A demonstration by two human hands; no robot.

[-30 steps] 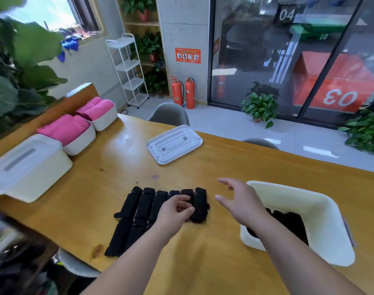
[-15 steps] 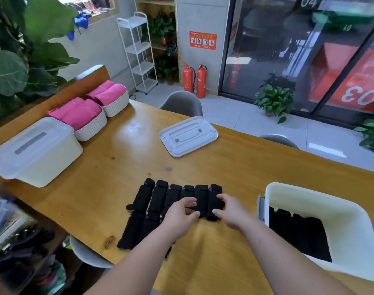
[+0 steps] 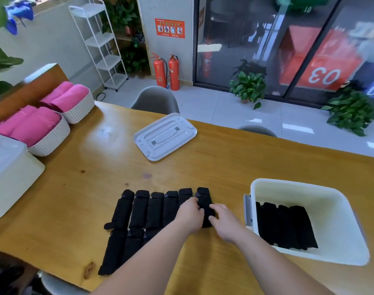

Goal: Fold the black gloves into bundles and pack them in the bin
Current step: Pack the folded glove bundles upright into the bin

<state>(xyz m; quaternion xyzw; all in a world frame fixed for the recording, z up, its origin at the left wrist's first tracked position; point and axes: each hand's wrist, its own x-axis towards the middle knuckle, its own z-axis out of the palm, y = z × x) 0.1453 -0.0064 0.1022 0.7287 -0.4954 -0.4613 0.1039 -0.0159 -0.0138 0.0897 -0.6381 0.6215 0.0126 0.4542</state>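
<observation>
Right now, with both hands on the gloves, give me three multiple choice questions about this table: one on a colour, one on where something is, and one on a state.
1. What colour is the rolled cloth in the two baskets?
A. Pink
B. Blue
C. Green

2. Where on the table does the white lid lie?
A. Inside a basket
B. Beyond the row of gloves
C. At the near edge

3. In what state is the bin?
A. Shut by a lid
B. Open and empty
C. Open, with black bundles inside

Answers:
1 A, the rolls in both baskets show pink.
2 B, it lies flat past the far ends of the gloves.
3 C, nothing covers it and dark bundles lie side by side in it.
</observation>
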